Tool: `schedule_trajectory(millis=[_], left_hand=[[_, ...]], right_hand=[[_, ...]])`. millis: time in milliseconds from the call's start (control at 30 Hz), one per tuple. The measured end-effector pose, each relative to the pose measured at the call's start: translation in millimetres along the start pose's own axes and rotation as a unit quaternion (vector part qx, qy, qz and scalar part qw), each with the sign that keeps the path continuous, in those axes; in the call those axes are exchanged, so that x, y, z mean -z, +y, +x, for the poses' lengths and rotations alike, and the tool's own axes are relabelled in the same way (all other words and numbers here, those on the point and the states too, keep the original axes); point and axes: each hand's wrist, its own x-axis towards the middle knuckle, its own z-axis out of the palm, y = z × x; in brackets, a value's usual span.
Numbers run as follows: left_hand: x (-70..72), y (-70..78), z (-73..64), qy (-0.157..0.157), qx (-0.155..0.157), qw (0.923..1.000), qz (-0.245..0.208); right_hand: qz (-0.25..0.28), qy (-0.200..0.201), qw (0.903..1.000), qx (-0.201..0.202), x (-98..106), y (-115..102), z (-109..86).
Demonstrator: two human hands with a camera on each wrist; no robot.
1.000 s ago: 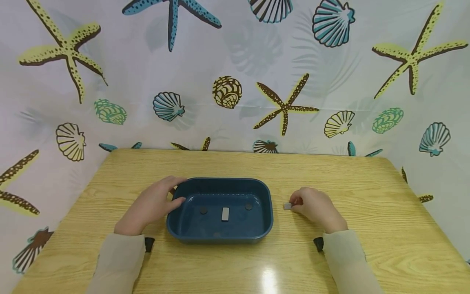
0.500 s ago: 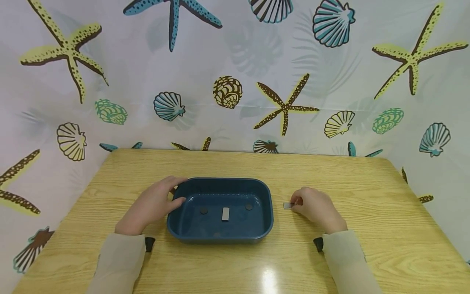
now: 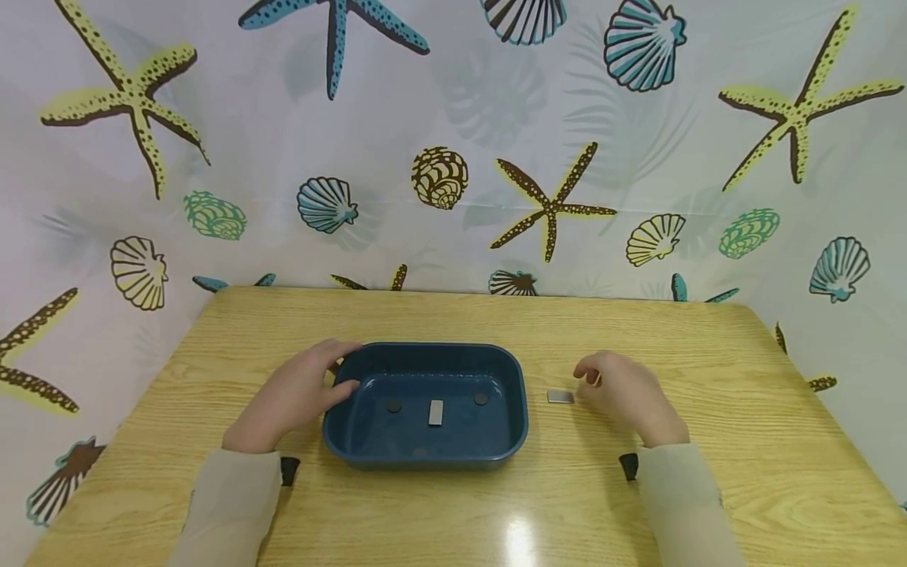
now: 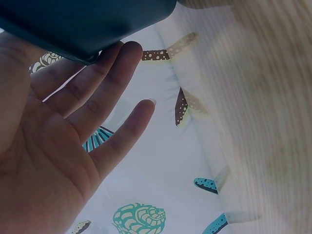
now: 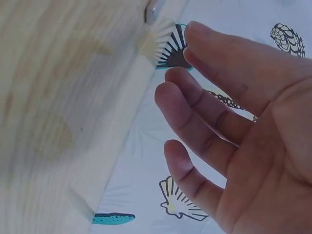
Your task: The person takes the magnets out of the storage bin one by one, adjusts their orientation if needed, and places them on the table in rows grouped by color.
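Observation:
A dark blue plastic box (image 3: 425, 465) with rounded corners and no lid sits on the table. My left hand (image 3: 294, 394) holds its left end, the thumb over the rim and fingers against the outside wall; the wrist view shows those fingers below the blue box (image 4: 92, 29). On the box floor lie a small silver rectangular piece (image 3: 435, 413) and two dark round spots (image 3: 480, 399), maybe discs. A second small silver rectangle (image 3: 560, 397) lies flat on the wood, right of the box. Just right of it, my right hand (image 3: 623, 394) hovers with loosely bent fingers, holding nothing.
The wooden table (image 3: 708, 378) spreads out on both sides of the box. Behind it and at the sides hangs a white cloth (image 3: 453, 94) printed with starfish and shells. Light glares on the table near the front.
My right hand has let go of the silver rectangle and drawn back up and to the right. The rectangle stays flat on the table. My left hand and the box keep their places.

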Motion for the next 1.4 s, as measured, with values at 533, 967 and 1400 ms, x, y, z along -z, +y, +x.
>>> schedule_trajectory(millis=[533,967,1400], left_hand=[[1.5,0.4,-1.0,-0.004,0.004,1.0,0.001],[2.1,1.6,-0.6,-0.005,0.004,1.0,-0.006],[0.1,-1.1,-0.5,-0.005,0.002,1.0,-0.004]], right_hand=[[0.002,0.007,1.0,0.003,9.9,2.7,-2.0],[0.002,0.029,0.9993,0.023,14.9,-7.7,-7.6],[-0.001,0.066,0.9955,0.068,21.4,-24.2,-12.6]])
